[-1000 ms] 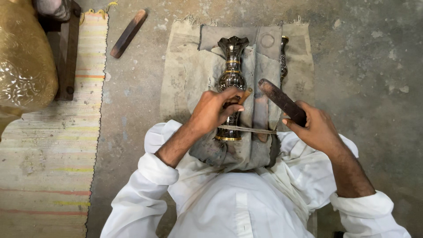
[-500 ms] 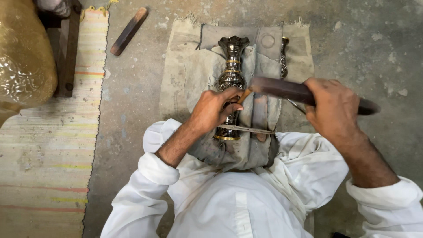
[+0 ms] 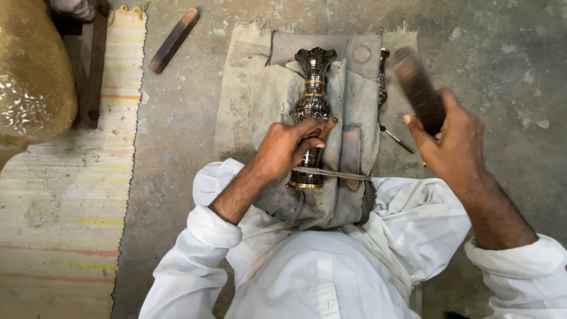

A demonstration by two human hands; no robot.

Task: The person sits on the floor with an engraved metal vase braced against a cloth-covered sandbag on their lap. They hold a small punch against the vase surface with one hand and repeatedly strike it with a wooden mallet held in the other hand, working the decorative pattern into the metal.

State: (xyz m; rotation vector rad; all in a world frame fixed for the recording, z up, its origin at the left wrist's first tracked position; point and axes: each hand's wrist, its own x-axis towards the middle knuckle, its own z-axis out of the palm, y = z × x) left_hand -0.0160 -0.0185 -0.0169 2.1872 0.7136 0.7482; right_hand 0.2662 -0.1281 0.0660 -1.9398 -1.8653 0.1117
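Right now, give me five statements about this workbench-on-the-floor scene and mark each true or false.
1. The left hand pins a small wooden-handled tool against the engraved metal vase. True.
2. The right hand is empty. False: its grip is closed on a dark wooden striker, raised and blurred.
3. The vase stands upright. False: it lies flat on grey cloth.
4. A wooden stick lies on the concrete, upper left. True.
5. The striped mat lies under the vase. False: it is off to the left.
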